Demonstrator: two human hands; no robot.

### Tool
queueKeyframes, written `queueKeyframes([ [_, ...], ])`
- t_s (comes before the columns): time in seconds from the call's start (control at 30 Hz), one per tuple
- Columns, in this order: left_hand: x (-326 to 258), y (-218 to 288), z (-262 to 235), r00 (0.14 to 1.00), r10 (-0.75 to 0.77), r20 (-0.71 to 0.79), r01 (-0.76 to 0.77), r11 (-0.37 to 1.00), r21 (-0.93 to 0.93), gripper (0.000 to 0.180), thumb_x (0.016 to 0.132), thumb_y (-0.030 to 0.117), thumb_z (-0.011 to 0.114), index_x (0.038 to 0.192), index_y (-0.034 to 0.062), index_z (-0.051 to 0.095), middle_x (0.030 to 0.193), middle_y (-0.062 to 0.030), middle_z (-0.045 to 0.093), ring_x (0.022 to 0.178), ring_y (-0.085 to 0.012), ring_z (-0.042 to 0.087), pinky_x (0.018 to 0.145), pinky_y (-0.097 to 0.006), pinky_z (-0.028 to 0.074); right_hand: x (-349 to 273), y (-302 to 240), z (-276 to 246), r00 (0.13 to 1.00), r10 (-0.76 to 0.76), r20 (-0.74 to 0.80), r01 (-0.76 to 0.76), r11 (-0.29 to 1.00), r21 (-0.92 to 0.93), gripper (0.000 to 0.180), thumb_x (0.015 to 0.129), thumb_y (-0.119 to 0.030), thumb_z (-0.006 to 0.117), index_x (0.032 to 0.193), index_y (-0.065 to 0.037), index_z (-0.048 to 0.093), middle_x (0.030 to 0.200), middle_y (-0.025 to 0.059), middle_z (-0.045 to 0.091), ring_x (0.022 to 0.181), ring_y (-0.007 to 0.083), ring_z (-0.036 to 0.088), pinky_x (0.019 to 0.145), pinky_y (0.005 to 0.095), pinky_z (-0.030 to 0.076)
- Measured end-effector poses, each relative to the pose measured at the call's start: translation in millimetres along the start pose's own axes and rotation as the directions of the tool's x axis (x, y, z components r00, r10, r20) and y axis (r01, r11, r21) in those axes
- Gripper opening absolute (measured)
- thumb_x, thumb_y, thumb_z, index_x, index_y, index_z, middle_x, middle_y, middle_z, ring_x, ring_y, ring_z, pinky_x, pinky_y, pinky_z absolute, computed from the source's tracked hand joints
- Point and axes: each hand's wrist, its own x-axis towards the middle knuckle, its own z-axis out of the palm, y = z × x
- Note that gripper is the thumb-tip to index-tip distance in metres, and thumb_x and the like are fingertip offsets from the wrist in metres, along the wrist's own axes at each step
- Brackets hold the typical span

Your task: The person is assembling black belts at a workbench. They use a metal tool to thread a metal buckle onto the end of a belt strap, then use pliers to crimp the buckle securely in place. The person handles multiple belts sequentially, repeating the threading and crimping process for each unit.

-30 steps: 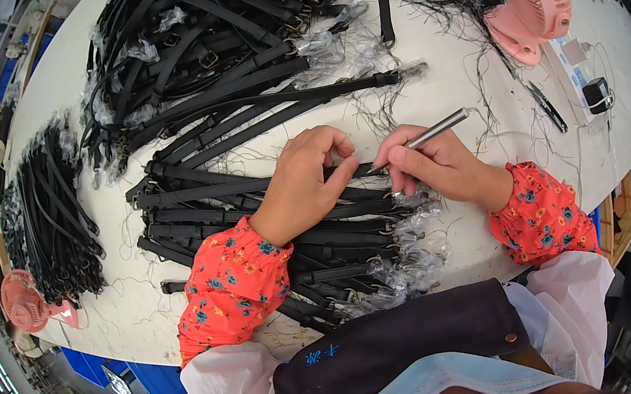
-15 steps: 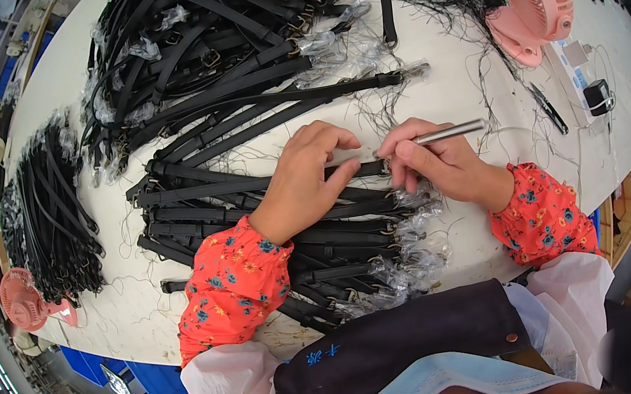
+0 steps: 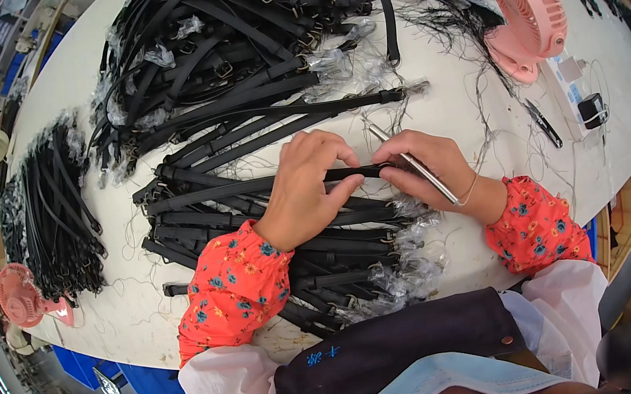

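A long black strap [image 3: 209,194] with a metal buckle runs across the table, its right end between my hands. My left hand [image 3: 306,186] pinches it between thumb and fingers a little short of that end. At the end itself, the thumb and fingertips of my right hand [image 3: 437,166] close on the strap. A slim silver pen-shaped metal tool [image 3: 430,178] lies slantwise across the same hand, tucked among its fingers; a thin thread-like loop shows at its lower end. Under my hands spreads a row of similar black straps [image 3: 339,244], several ends wrapped in clear plastic [image 3: 408,273].
A large heap of black buckled straps [image 3: 228,47] fills the far side, and another bundle [image 3: 57,211] lies left. Pink fans [image 3: 528,10] stand far right and at the left edge. A black-handled cutter [image 3: 543,126], power strip [image 3: 568,94] and loose threads lie rightward.
The silver tool has swung from pointing right to lying slantwise across my right hand. Both hands now pinch the strap, and its right end is slightly raised.
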Motion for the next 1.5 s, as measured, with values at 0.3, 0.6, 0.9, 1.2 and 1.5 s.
queueKeyframes([
  [0.3,-6.8,10.0,4.8,0.987,0.093,-0.133,-0.043,0.940,0.339,0.024,0.075,0.022,0.086,0.086,0.0135,0.066,0.088,0.0025,0.063,0.084,-0.0208,0.055,0.081,-0.037,0.034,1.3,-5.6,8.4,0.980,0.086,-0.177,-0.079,0.996,0.043,0.027,0.087,-0.002,0.076,0.111,-0.006,0.066,0.095,0.0083,0.071,0.081,0.0167,0.071,0.072,0.0281,0.056],
  [0.6,-9.6,-1.9,11.5,0.981,-0.068,-0.180,0.093,0.987,0.134,0.019,0.078,0.024,0.085,0.085,0.0125,0.071,0.080,0.0039,0.067,0.081,-0.0183,0.058,0.087,-0.037,0.034,0.7,-13.1,16.2,0.973,-0.006,-0.232,0.005,1.000,-0.006,0.025,0.086,0.001,0.076,0.107,-0.006,0.066,0.091,0.0078,0.069,0.073,0.0150,0.067,0.065,0.0268,0.052],
  [0.9,-7.4,-2.6,10.6,0.970,-0.226,-0.085,0.226,0.974,-0.013,0.021,0.078,0.028,0.085,0.082,0.0094,0.075,0.068,0.0025,0.060,0.065,-0.0142,0.048,0.080,-0.033,0.039,-1.5,-11.0,21.0,0.966,-0.101,-0.239,0.099,0.995,-0.020,0.028,0.084,0.005,0.076,0.107,-0.008,0.065,0.091,0.0090,0.068,0.072,0.0201,0.065,0.064,0.0288,0.052],
  [1.2,-4.1,-5.6,8.3,0.958,-0.286,-0.013,0.273,0.926,-0.260,0.013,0.078,0.019,0.081,0.078,0.0084,0.073,0.061,0.0034,0.054,0.061,-0.0094,0.041,0.063,-0.031,0.037,0.1,-11.9,20.4,0.963,-0.122,-0.240,0.124,0.992,-0.007,0.029,0.083,0.005,0.076,0.106,-0.007,0.065,0.093,0.0106,0.070,0.076,0.0209,0.067,0.067,0.0295,0.054],
  [1.5,-4.8,0.9,10.5,0.977,-0.144,-0.158,0.143,0.990,-0.022,0.014,0.078,0.021,0.080,0.082,0.0110,0.072,0.070,0.0042,0.059,0.068,-0.0142,0.047,0.076,-0.032,0.039,-2.2,-8.7,17.4,0.966,0.144,-0.216,-0.102,0.976,0.195,0.018,0.090,0.000,0.073,0.106,-0.006,0.065,0.090,0.0049,0.068,0.075,0.0083,0.062,0.065,0.0244,0.050],
])
